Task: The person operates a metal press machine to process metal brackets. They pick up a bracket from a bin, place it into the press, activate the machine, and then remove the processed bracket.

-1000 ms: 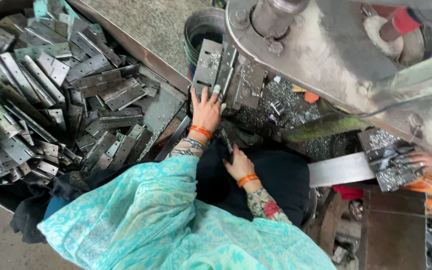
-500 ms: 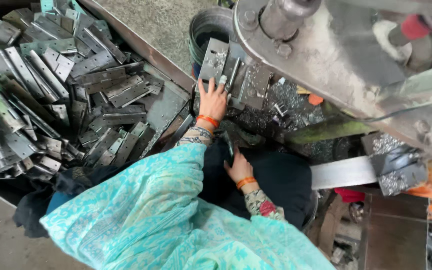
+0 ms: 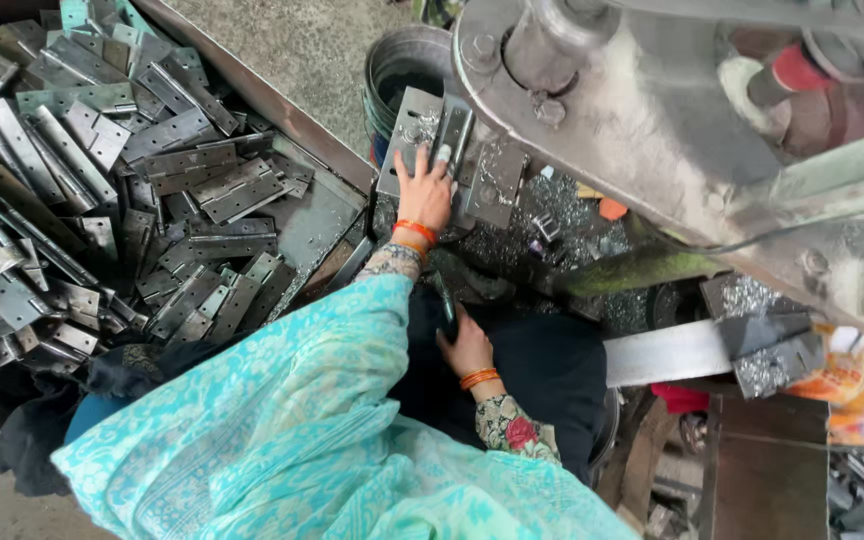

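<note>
- Steel hinge plates (image 3: 132, 200), grey and drilled with small holes, lie heaped in a wide tray (image 3: 317, 215) on the person's left.
- Left hand (image 3: 424, 192) reaches forward and lies flat on a small stack of metal plates (image 3: 412, 135) standing on the machine bed just below a dark round bucket (image 3: 402, 75); its fingers are slightly spread and press on the plates' faces, not pinching anything.
- Just beside that stack, to the right, another flat plate (image 3: 497, 180) leans against the bed, close to the fingertips but apart from them.
- Right hand (image 3: 467, 345) rests lower, near the person's lap on dark cloth; its fingers curl around a slim dark piece (image 3: 446, 305), perhaps one more hinge leaf, though the shade there makes this hard to tell.
- Orange bangles sit on both wrists, and a turquoise patterned shawl (image 3: 292, 440) covers the shoulders and left arm.
- Overhead, the big grey body of a press machine (image 3: 652, 130) crosses the upper right, with a bolt and a round shaft at its near end.
- Metal chips (image 3: 552, 220) glitter on the bed between the plates and the machine.
- A pale flat bar (image 3: 667, 350) juts out to the right of the lap, well apart from both hands.
</note>
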